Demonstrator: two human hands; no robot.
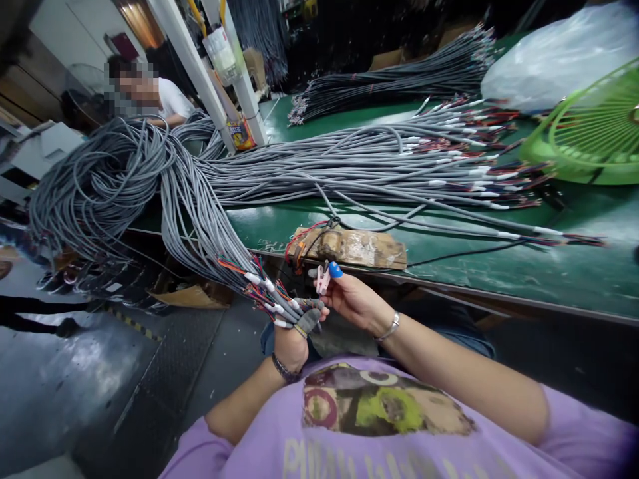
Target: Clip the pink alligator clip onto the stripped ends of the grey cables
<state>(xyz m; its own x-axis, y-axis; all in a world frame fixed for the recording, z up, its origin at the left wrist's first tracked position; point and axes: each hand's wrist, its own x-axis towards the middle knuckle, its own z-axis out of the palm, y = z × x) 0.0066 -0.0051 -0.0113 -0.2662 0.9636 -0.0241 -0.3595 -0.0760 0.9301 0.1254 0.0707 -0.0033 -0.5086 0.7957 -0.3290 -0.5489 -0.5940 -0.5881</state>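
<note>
My left hand (294, 336), with grey finger coverings, is closed around a bundle of grey cables (200, 219) near their stripped ends. White sleeves and thin coloured wires (254, 283) stick out beside that hand. In my right hand (352, 299), a small pink clothespin (323, 279) is pinched between thumb and finger; a blue cover sits on the thumb tip. The two hands are close together at the table's front edge. Just beyond them lies a worn wooden block (349, 246) with tape and a red and a black wire on it.
A thick row of grey cables (339, 159) stretches over the green table (499, 266), coiled at the left. Black cables (394, 83), a plastic bag (564, 56) and a green fan (594, 126) are farther back. A white post (239, 73) rises near a seated person (172, 100).
</note>
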